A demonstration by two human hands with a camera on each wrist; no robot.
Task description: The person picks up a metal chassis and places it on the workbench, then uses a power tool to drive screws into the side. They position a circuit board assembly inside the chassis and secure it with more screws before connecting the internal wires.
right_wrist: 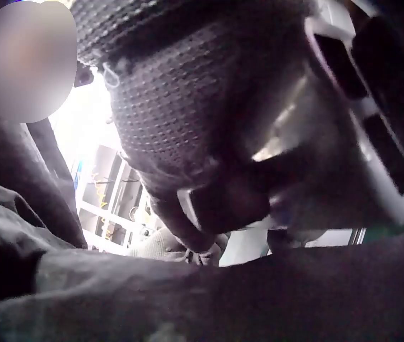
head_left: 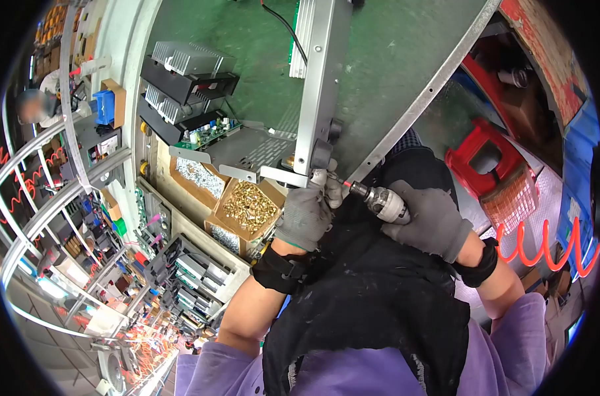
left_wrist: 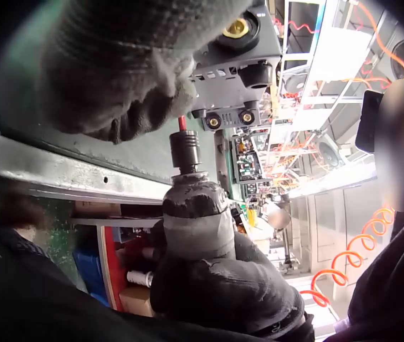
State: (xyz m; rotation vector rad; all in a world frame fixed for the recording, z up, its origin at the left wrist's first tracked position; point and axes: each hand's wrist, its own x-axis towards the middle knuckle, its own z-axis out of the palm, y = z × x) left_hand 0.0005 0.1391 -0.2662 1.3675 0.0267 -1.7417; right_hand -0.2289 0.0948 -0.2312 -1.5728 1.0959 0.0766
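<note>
In the head view my gloved right hand [head_left: 428, 221] grips a power screwdriver [head_left: 387, 204], its red bit [head_left: 347, 184] pointing toward my left hand [head_left: 306, 214]. The left wrist view shows the curled left fingers [left_wrist: 134, 117] closing around the bit's tip; anything between them is hidden. Right beside that hand stands a grey metal housing [head_left: 316, 99] with dark round feet [head_left: 321, 153]. Brass-coloured centres show in the feet [left_wrist: 247, 117] in the left wrist view. The right wrist view is mostly dark glove [right_wrist: 180, 92] and blurred shapes.
Left of the hands are a box of brass screws [head_left: 250, 206] and a box of silver parts [head_left: 197, 177]. Finned metal units [head_left: 191, 58] stack farther off on the green surface. A metal rail [head_left: 432, 89], red stool [head_left: 485, 155] and coiled orange hose [head_left: 544, 251] lie right.
</note>
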